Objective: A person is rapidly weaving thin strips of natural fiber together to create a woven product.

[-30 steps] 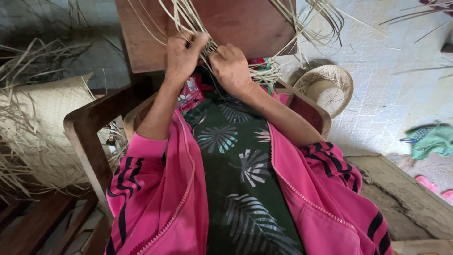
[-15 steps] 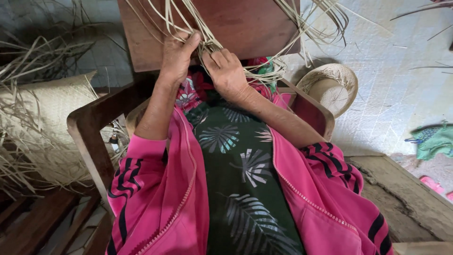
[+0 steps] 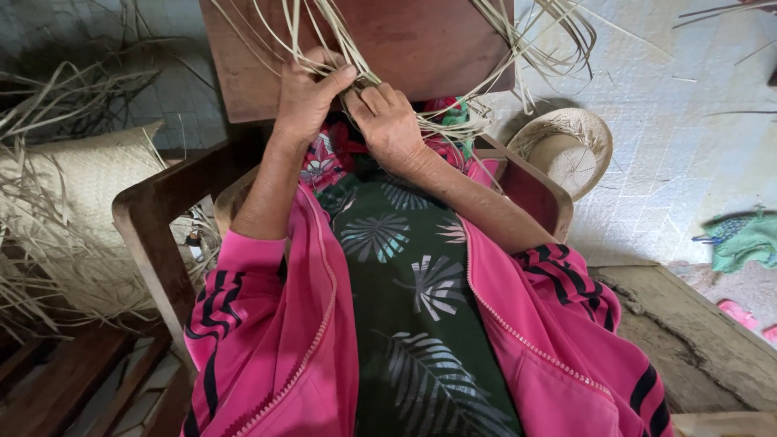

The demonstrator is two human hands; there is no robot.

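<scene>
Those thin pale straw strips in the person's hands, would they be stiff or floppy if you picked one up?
Probably springy, not limp: the straw strips arc freely past the wooden board. Likely very light, being thin and narrow. They seem pliable, bending tightly where the left hand and right hand pinch them.

The person sits in a wooden armchair (image 3: 154, 235), arms stretched forward over the lap. The left hand (image 3: 306, 97) and the right hand (image 3: 390, 123) meet side by side at the near edge of a wooden board (image 3: 421, 44), which stands in front of the knees. Both hands close on a bundle of straw strips (image 3: 344, 48) that fans up and across the board, loose ends spilling over its right side. On the floor right of the chair, just beside its armrest, lies a woven hat (image 3: 571, 150). Further right, well apart, a crumpled cloth (image 3: 745, 241) lies on the floor. Left of the chair a woven mat (image 3: 77, 210) rests among loose straw.
</scene>
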